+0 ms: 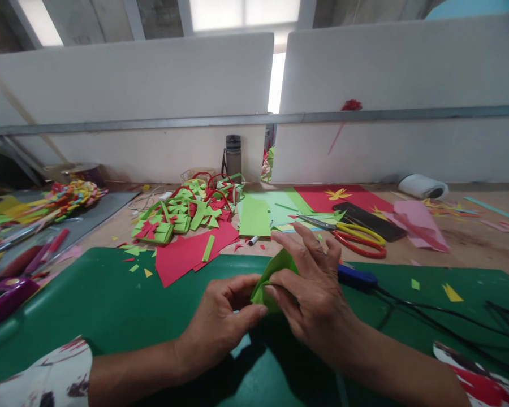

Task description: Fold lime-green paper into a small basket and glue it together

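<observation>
Both hands work a folded piece of light green paper (275, 270) above the dark green mat (110, 305). My left hand (220, 325) is curled, thumb and fingers pinching the paper's lower left edge. My right hand (311, 288) presses on the paper from the right, its thumb on the fold and its fingers spread over the top. Much of the paper is hidden under the right hand.
Scissors with yellow and red handles (352, 234) lie behind the hands. A blue-handled tool (356, 277) with black cords sits to the right. A pile of green and red paper baskets (182, 212), red paper sheets (186, 251), pens (46, 251) and a bottle (233, 154) surround the mat.
</observation>
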Motion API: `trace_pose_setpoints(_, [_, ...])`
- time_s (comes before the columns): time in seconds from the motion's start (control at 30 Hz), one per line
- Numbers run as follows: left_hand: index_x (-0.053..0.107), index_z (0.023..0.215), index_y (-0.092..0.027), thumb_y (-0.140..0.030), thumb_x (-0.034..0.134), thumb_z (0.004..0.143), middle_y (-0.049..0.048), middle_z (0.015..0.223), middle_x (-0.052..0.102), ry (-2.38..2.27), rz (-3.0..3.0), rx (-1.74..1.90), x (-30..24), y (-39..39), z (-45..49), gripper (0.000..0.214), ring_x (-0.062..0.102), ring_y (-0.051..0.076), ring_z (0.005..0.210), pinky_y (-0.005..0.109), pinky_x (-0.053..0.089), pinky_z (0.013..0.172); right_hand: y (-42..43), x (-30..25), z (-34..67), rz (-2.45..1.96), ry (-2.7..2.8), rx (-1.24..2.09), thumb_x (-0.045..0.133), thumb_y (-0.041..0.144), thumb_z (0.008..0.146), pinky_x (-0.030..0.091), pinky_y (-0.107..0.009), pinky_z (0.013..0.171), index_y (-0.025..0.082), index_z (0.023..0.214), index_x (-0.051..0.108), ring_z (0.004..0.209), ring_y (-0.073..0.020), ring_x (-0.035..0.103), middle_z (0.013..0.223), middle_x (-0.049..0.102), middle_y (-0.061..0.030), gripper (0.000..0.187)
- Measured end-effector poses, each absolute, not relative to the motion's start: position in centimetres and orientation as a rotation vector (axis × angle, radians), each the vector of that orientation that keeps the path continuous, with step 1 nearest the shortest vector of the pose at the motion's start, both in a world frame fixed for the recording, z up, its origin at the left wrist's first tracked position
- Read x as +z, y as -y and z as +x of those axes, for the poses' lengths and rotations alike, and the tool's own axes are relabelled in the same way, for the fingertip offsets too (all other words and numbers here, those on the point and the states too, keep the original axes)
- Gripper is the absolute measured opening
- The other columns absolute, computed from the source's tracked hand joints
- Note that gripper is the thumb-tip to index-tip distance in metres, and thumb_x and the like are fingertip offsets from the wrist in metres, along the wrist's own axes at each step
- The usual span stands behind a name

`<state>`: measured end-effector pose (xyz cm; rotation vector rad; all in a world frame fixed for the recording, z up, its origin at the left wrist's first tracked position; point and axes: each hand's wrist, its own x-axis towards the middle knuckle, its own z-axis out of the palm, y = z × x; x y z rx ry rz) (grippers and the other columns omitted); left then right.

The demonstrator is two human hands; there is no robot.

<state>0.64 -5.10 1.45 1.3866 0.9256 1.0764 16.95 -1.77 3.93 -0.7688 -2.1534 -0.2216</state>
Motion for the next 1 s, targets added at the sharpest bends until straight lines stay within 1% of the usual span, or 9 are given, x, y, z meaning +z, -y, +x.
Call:
trace_pose_setpoints(0.2, [0.061,0.113,-0.017,-0.008,0.06,0.075,0.0054,0.101,0.068,-0.905,1.401,1.106,1.58,5.39,0.69,0.039,0.061,0.02,0.093,0.03,0.046,0.084,1.97,3.98,16.98,-0.764,2.153,-0.225,0.054,0.016,0.08,0.014,-0.062,0.097,0.015,0.064,0.059,0.127,-0.0379,0.031,0.126,0.052,-0.0151,0.016])
trace_pose_setpoints(0.37, [0.063,0.108,-0.016,-0.009,0.06,0.075,0.0045,0.098,0.069,-0.916,1.381,1.106,1.74,5.48,0.88,0.034,0.061,0.019,0.093,0.028,0.046,0.082,1.8,3.84,17.01,-0.768,2.148,-0.234,0.055,0.017,0.08,0.015,-0.061,0.097,0.016,0.063,0.059,0.128,-0.0372,0.031,0.125,0.053,-0.0146,0.017])
trace_pose_setpoints(0.5, [0.066,0.093,-0.012,-0.014,0.062,0.074,0.0051,0.086,0.069,-0.995,1.34,1.107,2.24,5.31,1.02,0.019,0.061,0.017,0.081,0.025,0.046,0.074,1.63,3.72,16.88,-0.756,2.132,-0.232,0.057,0.017,0.079,0.015,-0.061,0.097,0.016,0.062,0.059,0.127,-0.0366,0.032,0.124,0.054,-0.0146,0.017])
trace_pose_setpoints(0.6, [0.066,0.082,-0.011,-0.016,0.061,0.074,0.003,0.076,0.067,-1.051,1.328,1.108,2.45,5.15,1.06,0.01,0.058,0.012,0.069,0.021,0.044,0.065,1.55,3.66,16.75,-0.757,2.131,-0.219,0.059,0.017,0.078,0.014,-0.06,0.098,0.016,0.061,0.058,0.127,-0.0361,0.032,0.124,0.054,-0.0139,0.017])
trace_pose_setpoints(0.7, [0.065,0.075,-0.011,-0.015,0.06,0.074,0.0003,0.069,0.064,-1.082,1.362,1.097,2.47,5.09,1.07,0.006,0.053,0.009,0.063,0.019,0.041,0.06,1.52,3.59,16.73,-0.756,2.126,-0.206,0.061,0.018,0.077,0.014,-0.059,0.098,0.016,0.06,0.059,0.127,-0.0356,0.032,0.124,0.054,-0.0131,0.017])
trace_pose_setpoints(0.8, [0.064,0.071,-0.011,-0.015,0.059,0.074,-0.0009,0.065,0.061,-1.091,1.387,1.071,2.37,5.08,1.06,0.007,0.049,0.009,0.06,0.018,0.039,0.057,1.52,3.48,16.83,-0.744,2.121,-0.206,0.062,0.019,0.077,0.013,-0.058,0.099,0.017,0.06,0.06,0.127,-0.035,0.031,0.125,0.054,-0.0115,0.017])
trace_pose_setpoints(0.87, [0.064,0.07,-0.011,-0.017,0.059,0.075,-0.0007,0.065,0.061,-1.092,1.405,1.059,2.31,5.08,1.02,0.009,0.049,0.009,0.06,0.019,0.038,0.057,1.51,3.41,16.91,-0.738,2.125,-0.206,0.062,0.02,0.078,0.012,-0.059,0.099,0.017,0.059,0.06,0.128,-0.0347,0.031,0.125,0.054,-0.0104,0.019])
trace_pose_setpoints(1.0, [0.066,0.081,-0.011,-0.023,0.059,0.077,0.0002,0.07,0.061,-1.064,1.431,1.02,2.39,5.11,0.77,0.014,0.048,0.01,0.061,0.02,0.038,0.058,1.48,3.36,16.99,-0.736,2.127,-0.214,0.059,0.021,0.08,0.011,-0.059,0.1,0.018,0.059,0.062,0.128,-0.0339,0.031,0.125,0.055,-0.0091,0.021])
